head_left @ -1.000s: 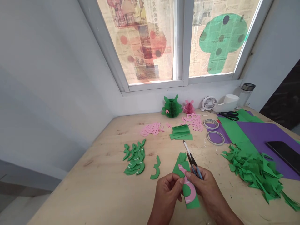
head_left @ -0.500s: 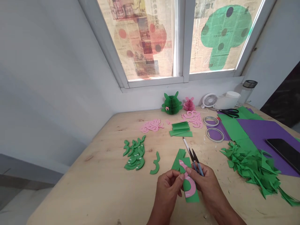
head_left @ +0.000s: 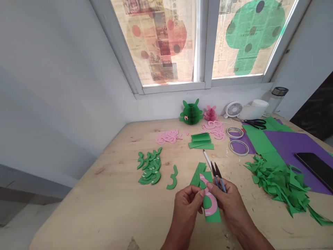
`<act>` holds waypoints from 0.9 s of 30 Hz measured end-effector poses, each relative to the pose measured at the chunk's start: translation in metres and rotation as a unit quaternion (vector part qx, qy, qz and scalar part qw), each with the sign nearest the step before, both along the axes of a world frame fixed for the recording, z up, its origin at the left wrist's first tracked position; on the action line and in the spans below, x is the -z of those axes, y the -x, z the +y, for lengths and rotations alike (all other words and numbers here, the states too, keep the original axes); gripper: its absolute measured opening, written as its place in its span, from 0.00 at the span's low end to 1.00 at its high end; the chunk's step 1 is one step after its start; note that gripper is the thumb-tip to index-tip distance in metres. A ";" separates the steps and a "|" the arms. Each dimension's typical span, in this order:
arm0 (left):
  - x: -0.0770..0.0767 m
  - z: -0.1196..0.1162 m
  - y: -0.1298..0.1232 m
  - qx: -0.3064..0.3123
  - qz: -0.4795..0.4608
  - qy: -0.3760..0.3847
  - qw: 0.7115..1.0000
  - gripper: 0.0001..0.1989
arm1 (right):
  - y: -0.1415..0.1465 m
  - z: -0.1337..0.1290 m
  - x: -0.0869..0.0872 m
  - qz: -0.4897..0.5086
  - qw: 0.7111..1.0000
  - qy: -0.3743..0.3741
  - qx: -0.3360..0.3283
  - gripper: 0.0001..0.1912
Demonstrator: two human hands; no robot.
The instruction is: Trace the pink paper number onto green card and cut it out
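Note:
At the near side of the table, my left hand (head_left: 186, 205) pinches the left edge of a green paper strip (head_left: 213, 218). A curvy pink paper cutout (head_left: 211, 205) lies flat on that strip. My right hand (head_left: 229, 201) presses its thumb on the cutout and the strip, and also keeps a small pair of snips (head_left: 217, 172) in its palm, blades pointing away and apart. Just beyond the hands are more green strips (head_left: 197, 176) and a white pen (head_left: 207, 158). One wavy green cutout (head_left: 172, 180) rests to the left.
Green cutouts (head_left: 151, 170) are piled at left, pink cutouts (head_left: 168, 136) behind. Folded green strips (head_left: 201, 139), tape rolls (head_left: 238, 148), black scissors (head_left: 256, 123) and green scraps (head_left: 281, 187) lie around. A phone (head_left: 314, 168) sits on purple paper. Paper figures (head_left: 191, 114) and a fan (head_left: 233, 109) stand by the wall.
The view has tilted slightly, so the table things sit a little higher in the picture. Both hands keep nearly the same hold on the strip and the pink cutout.

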State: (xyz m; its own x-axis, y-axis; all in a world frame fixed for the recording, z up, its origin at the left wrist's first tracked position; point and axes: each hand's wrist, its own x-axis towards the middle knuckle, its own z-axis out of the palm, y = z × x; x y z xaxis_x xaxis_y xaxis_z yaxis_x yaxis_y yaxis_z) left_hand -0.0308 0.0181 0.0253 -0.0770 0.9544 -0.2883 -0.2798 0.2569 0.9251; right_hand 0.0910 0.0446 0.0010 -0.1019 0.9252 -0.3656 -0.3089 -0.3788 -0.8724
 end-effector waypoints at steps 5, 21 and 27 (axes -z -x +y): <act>0.000 0.003 0.000 0.015 0.000 -0.001 1.000 0.18 | -0.001 -0.001 -0.006 0.013 1.000 0.003 0.001 0.20; -0.011 0.005 -0.001 0.024 0.004 -0.006 1.000 0.14 | -0.002 -0.004 -0.010 0.084 0.996 -0.010 -0.003 0.16; -0.004 0.006 -0.001 0.025 0.001 -0.015 1.000 0.12 | -0.002 -0.006 -0.010 0.076 0.997 0.000 0.009 0.14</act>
